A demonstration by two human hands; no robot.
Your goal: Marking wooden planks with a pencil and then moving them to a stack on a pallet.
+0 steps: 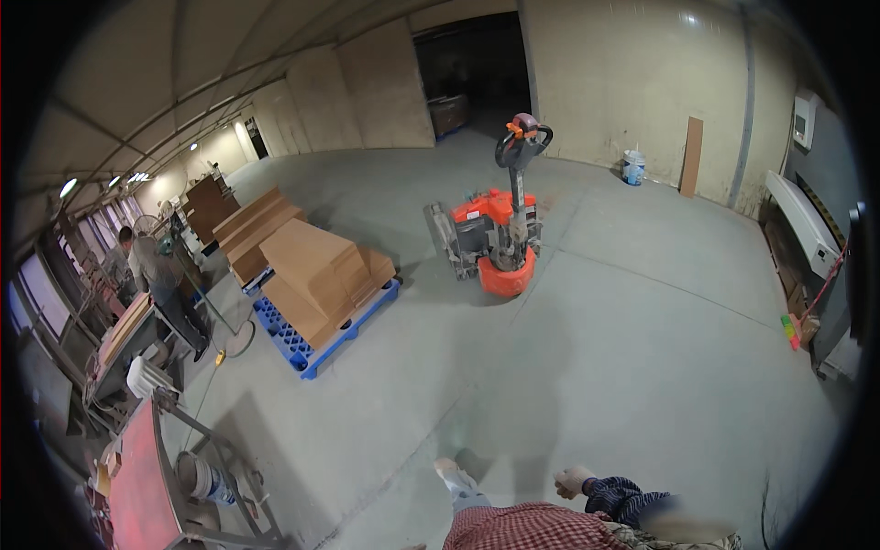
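At the lower edge, my right hand [575, 481] hangs beside my red-checked clothing, below a dark striped sleeve [623, 498]. It looks to be in a pale glove, its fingers curled in and no object showing in them. My left hand does not show clearly. A light shoe [447, 468] of mine stands out in front on the grey floor. Ahead is an orange-red pallet truck [507, 273] with a black handle [522, 147], well apart from my hand. Left of it, a blue plastic pallet [351, 335] carries stacked brown boards [316, 266].
More brown boards [252, 240] lie behind that stack. A red-topped table [142, 481] and a bucket [206, 479] stand at the lower left. Further off, a person [163, 284] works at a bench by a fan. Grey machinery [830, 183] lines the right; a dark doorway [477, 69] opens at the back.
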